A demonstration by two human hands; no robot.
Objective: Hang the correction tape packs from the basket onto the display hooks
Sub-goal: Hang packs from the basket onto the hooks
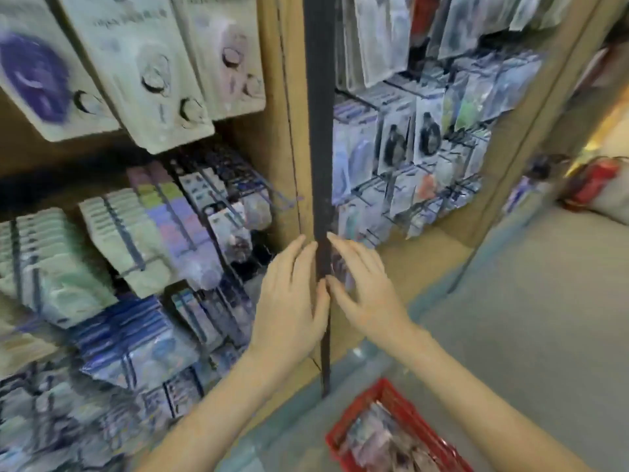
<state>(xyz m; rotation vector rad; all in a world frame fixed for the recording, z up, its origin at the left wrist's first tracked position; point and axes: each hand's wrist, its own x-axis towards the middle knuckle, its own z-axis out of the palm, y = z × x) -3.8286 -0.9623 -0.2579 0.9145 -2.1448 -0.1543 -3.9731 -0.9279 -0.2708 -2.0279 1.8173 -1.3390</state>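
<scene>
- Red plastic lattice basket [403,401], heaped with glossy flat packs [381,437], lies below the right hand [364,291], well apart.
- Left hand [289,301] and right hand are flat, fingers straight, gripping nothing I can make out. They sit close on either side of a dark upright strip [321,165].
- Wire hooks [218,212] left of the left hand carry blurred hung packs [136,240].
- The frame's bottom edge cuts off the basket.
</scene>
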